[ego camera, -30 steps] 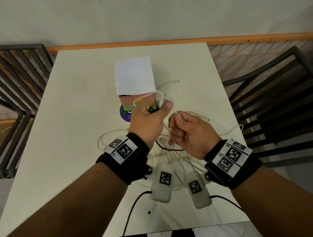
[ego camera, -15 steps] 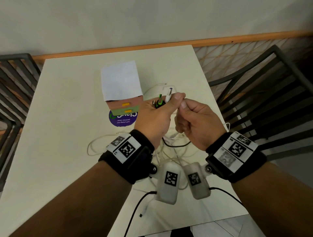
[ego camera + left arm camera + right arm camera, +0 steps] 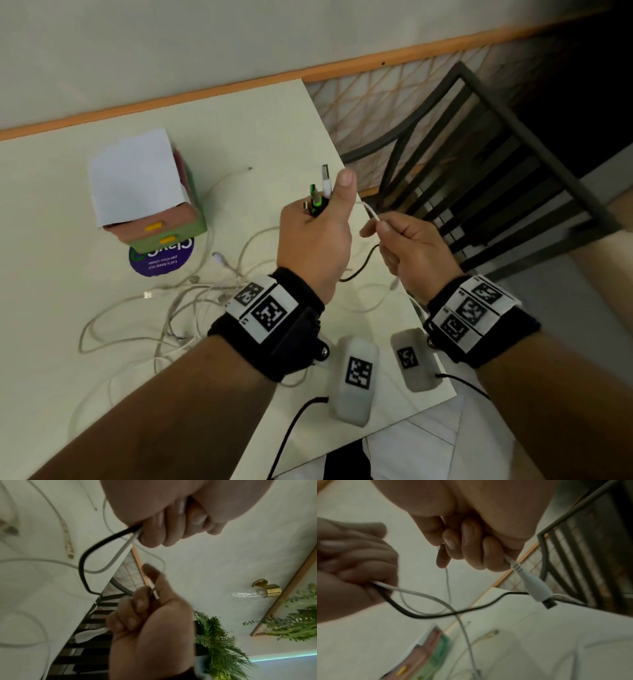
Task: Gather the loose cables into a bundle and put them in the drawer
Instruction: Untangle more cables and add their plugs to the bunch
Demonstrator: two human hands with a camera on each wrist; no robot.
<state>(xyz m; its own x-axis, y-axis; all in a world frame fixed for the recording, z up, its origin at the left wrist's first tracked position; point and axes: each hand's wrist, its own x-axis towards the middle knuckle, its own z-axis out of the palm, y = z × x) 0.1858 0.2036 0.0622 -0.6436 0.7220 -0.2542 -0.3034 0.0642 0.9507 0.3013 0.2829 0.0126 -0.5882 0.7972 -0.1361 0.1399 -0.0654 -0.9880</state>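
My left hand (image 3: pixel 318 219) is raised above the white table (image 3: pixel 51 240) and grips several cable ends, among them a green-black plug (image 3: pixel 315 200) and a white USB plug (image 3: pixel 325 180) that stick up from the fist. Just to its right, my right hand (image 3: pixel 383 229) pinches a thin white cable (image 3: pixel 370 210); that cable's white plug (image 3: pixel 534 586) hangs below the curled fingers (image 3: pixel 471 547). A black cable (image 3: pixel 84 561) and white cables trail from the left fist. More loose white cables (image 3: pixel 185 308) lie tangled on the table. The small drawer box (image 3: pixel 150 192) stands at the back left.
The drawer box stands on a purple round sticker (image 3: pixel 161 262). A dark metal chair (image 3: pixel 496 164) is close to the table's right edge. Two white pods (image 3: pixel 356 380) hang under my wrists near the front edge. The wall runs along the far side.
My hands were touching half a second ago and are apart now. The right hand has drawn the thin white cable to the right. The left fist's plugs stand more upright.
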